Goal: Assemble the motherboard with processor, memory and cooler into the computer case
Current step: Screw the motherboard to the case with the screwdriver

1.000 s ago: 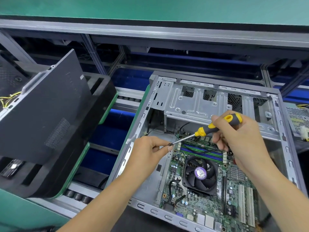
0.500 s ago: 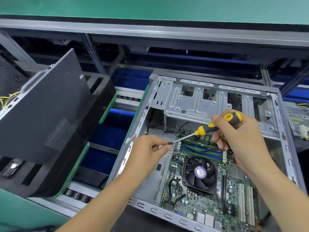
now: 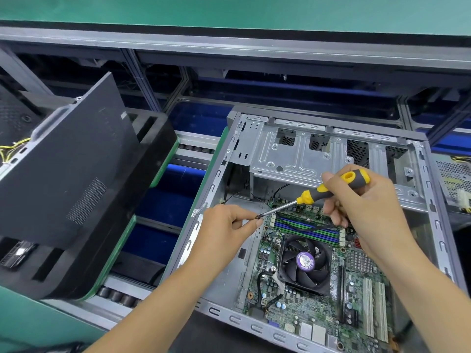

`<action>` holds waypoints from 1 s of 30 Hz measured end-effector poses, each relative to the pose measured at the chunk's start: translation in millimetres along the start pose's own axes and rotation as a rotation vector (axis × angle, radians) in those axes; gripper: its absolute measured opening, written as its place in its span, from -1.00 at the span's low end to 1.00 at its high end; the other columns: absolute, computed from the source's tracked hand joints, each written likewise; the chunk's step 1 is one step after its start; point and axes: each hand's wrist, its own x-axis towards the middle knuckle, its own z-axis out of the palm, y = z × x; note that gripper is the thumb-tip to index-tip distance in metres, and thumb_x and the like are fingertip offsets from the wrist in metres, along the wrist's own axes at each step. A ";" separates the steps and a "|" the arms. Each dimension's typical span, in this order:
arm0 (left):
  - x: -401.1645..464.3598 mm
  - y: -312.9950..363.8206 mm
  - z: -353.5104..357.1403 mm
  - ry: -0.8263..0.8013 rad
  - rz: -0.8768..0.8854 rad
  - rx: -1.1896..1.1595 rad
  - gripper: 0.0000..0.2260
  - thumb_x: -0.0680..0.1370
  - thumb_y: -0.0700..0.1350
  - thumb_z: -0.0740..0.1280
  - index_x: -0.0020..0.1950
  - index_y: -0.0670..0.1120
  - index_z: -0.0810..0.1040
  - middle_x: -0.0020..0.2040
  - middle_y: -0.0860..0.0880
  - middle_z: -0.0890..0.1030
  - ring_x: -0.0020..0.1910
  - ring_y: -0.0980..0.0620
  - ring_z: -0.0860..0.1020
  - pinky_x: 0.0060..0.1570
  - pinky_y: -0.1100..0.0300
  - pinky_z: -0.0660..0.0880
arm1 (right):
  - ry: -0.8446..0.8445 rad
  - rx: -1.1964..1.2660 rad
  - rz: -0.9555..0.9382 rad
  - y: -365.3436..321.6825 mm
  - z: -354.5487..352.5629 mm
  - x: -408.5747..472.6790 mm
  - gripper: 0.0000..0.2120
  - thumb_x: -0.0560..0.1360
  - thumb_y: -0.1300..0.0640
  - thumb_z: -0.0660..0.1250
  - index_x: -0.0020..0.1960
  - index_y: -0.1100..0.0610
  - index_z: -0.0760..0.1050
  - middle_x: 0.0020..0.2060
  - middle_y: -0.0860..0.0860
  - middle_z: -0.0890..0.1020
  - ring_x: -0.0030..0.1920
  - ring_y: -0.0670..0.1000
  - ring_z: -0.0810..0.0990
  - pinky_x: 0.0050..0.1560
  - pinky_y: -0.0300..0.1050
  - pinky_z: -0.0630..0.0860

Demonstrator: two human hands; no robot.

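An open grey computer case (image 3: 433, 225) lies on its side in front of me. Inside it lies the green motherboard (image 3: 300, 314), with a black cooler fan (image 3: 304, 263) and blue and green memory sticks (image 3: 305, 226) fitted. My right hand (image 3: 367, 200) grips the handle of a yellow and black screwdriver (image 3: 331, 187). The shaft slants down to the left. My left hand (image 3: 224, 233) pinches a small dark screw (image 3: 258, 217) at the screwdriver's tip, above the board's upper left corner.
A black side panel (image 3: 63, 174) leans on a black tray at the left. A roller conveyor (image 3: 119, 296) runs under the case. A metal drive cage (image 3: 293, 154) fills the case's far end. A power supply (image 3: 456, 179) with wires sits at the right edge.
Both hands hold almost the same pose. The screwdriver tip stays at my left fingertips; my right hand has shifted very slightly.
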 end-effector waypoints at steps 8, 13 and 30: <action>-0.2 1.7 0.8 0.025 0.051 0.092 -0.94 0.49 -0.16 0.44 -0.09 -0.09 0.71 -0.55 0.13 0.30 -0.54 0.21 0.31 -0.44 0.46 0.23 | -0.104 -0.078 -0.053 -6.5 -1.5 -2.5 -0.82 0.49 0.08 0.37 -0.26 0.08 0.48 -0.47 0.12 0.58 -0.54 0.00 0.47 -0.56 -0.25 0.38; -1.1 4.0 1.3 0.063 0.138 0.134 -0.93 0.49 -0.19 0.44 -0.09 -0.10 0.72 -0.44 0.05 0.38 -0.49 0.23 0.35 -0.42 0.44 0.24 | -0.107 -0.032 -0.055 -8.0 -0.1 -2.9 -0.77 0.47 0.02 0.38 -0.29 0.12 0.47 -0.49 0.15 0.57 -0.58 0.07 0.47 -0.57 -0.23 0.37; 4.1 -6.2 0.8 -0.112 -0.036 0.328 -0.52 0.49 -0.17 0.39 0.41 -0.07 0.41 -0.37 0.08 0.35 -0.29 0.15 0.36 0.00 0.21 0.47 | -0.065 -0.099 -0.080 -13.6 0.4 -18.3 -0.71 0.46 -0.04 0.35 -0.31 0.13 0.44 -0.53 0.12 0.57 -0.62 0.02 0.45 -0.59 -0.31 0.33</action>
